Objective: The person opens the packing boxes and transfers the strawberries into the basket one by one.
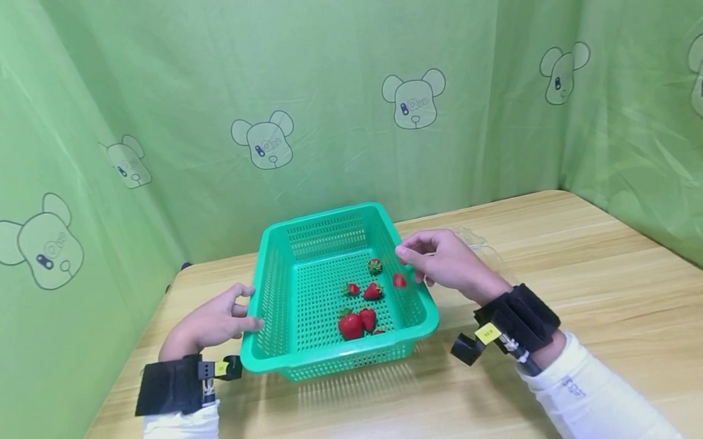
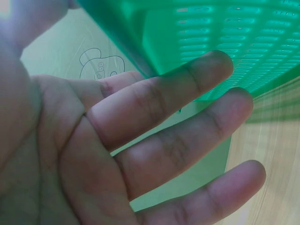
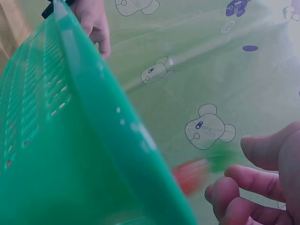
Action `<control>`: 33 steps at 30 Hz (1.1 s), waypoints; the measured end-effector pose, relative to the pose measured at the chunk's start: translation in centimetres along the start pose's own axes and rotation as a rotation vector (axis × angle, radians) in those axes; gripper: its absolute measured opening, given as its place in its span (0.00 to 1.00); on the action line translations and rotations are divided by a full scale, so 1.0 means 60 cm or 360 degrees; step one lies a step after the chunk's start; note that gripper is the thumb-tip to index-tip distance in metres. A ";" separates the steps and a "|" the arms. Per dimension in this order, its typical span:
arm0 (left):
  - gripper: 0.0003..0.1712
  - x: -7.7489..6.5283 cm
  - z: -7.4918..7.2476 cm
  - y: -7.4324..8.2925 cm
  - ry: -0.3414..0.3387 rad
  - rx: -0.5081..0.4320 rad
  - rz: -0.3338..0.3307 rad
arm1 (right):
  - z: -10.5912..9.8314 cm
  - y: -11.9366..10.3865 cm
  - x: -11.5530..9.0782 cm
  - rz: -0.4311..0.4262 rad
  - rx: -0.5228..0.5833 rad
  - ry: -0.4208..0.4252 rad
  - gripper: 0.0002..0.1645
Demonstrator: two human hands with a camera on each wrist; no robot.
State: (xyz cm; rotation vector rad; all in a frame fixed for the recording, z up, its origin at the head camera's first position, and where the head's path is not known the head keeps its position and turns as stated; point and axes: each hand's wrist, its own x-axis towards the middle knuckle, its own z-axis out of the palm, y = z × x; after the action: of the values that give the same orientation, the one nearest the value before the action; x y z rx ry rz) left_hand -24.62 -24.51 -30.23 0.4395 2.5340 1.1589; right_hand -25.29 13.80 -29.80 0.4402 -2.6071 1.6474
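A green plastic basket [image 1: 341, 356] with slotted walls stands on the table, several red strawberries [image 1: 351, 326] on its floor. At its left rim, my left hand [image 1: 216, 319] holds on, thumb over the edge. The left wrist view shows the other fingers [image 2: 173, 140] stretched along the outer wall. My right hand [image 1: 443, 261] is above the right rim, thumb and fingertips apart. Just off those fingertips, a blurred strawberry [image 3: 192, 176] hangs in the air, its green leaves towards the hand; in the head view this strawberry [image 1: 399, 280] appears against the basket's right inner wall.
The wooden table [image 1: 599, 286] runs out to both sides and in front of the basket. Behind the right hand lies something clear, like thin plastic [image 1: 478, 243], partly hidden. Green curtains [image 1: 331, 61] with bear drawings enclose the back and sides.
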 end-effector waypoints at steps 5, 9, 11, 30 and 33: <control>0.36 0.000 0.000 0.001 -0.0001 0.0001 0.0002 | -0.003 0.000 -0.001 0.0006 -0.0056 0.0018 0.19; 0.36 0.000 -0.001 0.001 -0.0005 0.0003 0.0002 | -0.009 0.006 0.000 0.0018 -0.0156 0.0068 0.18; 0.36 0.000 0.000 0.001 -0.0005 0.0001 0.0001 | -0.013 0.010 0.001 0.0015 -0.0234 0.0101 0.17; 0.37 -0.002 0.000 0.002 -0.0009 0.0022 -0.0001 | -0.067 0.056 0.005 0.0165 -0.0940 0.0055 0.17; 0.37 -0.001 -0.001 0.002 -0.0010 0.0029 -0.0003 | -0.078 0.059 0.003 0.0245 -0.1039 -0.0008 0.17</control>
State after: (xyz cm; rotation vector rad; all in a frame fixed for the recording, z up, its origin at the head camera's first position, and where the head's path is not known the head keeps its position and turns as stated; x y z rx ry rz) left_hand -24.56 -24.50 -30.11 0.4442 2.5411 1.1331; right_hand -26.95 19.35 -30.80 0.2097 -3.0180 0.7212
